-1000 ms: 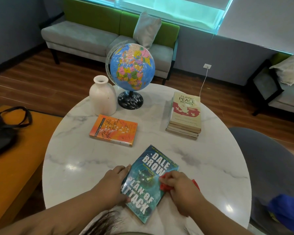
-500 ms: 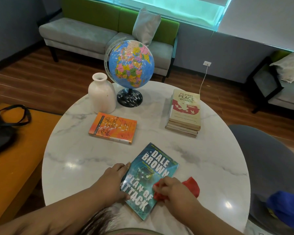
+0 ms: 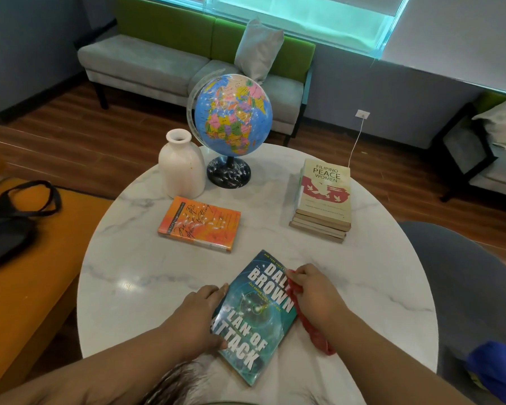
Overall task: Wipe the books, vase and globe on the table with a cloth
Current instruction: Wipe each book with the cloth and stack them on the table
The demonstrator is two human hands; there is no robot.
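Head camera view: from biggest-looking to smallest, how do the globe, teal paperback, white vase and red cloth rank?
1. Blue globe on black stand and teal paperback: about alike; the paperback lies nearer the camera, so unranked.
2. White ceramic vase.
3. Red cloth, mostly hidden under the right hand.

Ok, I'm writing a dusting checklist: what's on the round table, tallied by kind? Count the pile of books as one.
Single books: 2 (teal book, orange book)
Book pile: 1
Vase: 1
Globe: 1
Red cloth: 1
Total: 6
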